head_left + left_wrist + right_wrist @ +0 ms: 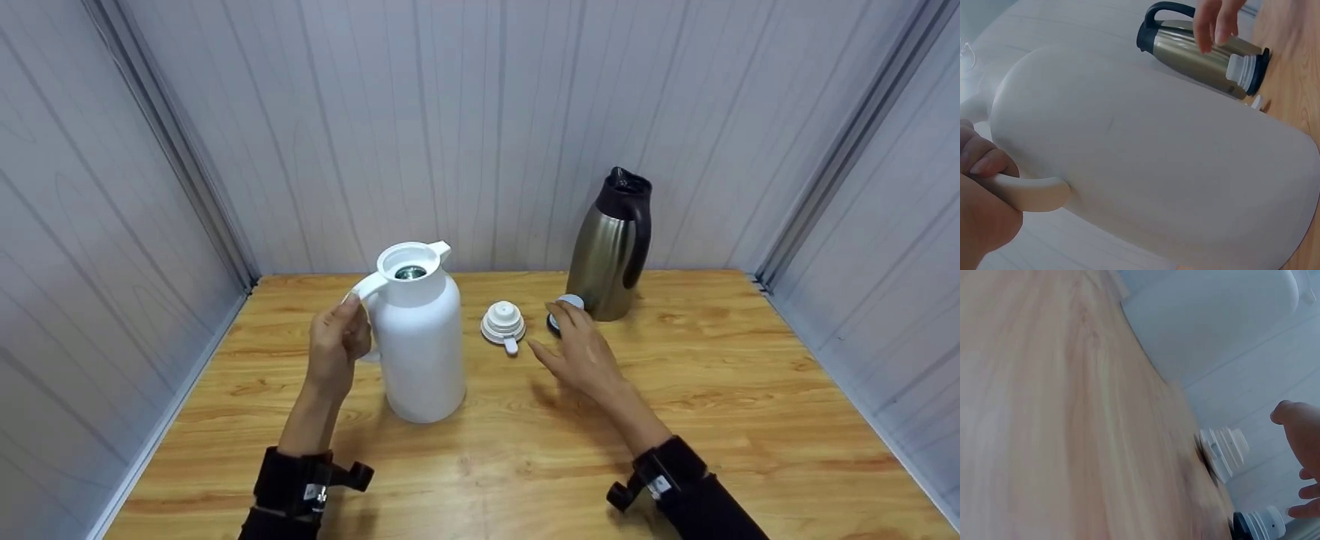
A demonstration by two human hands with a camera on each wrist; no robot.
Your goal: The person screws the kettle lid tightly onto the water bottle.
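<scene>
Jug (418,337) left; stopper (503,322) between; flask (611,247) right.

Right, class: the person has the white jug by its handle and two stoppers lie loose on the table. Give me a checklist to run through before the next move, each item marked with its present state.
1. Left hand grips the handle of the white jug: ok.
2. White jug stands upright on the table, mouth open: ok.
3. White stopper lies free between the two jugs, nothing on it: ok.
4. Right hand holds nothing, fingers loose over the dark-based stopper: ok.
5. Right fingertips touching that stopper: cannot tell.
6. Steel jug stands upright, apart from the white jug: ok.
</scene>
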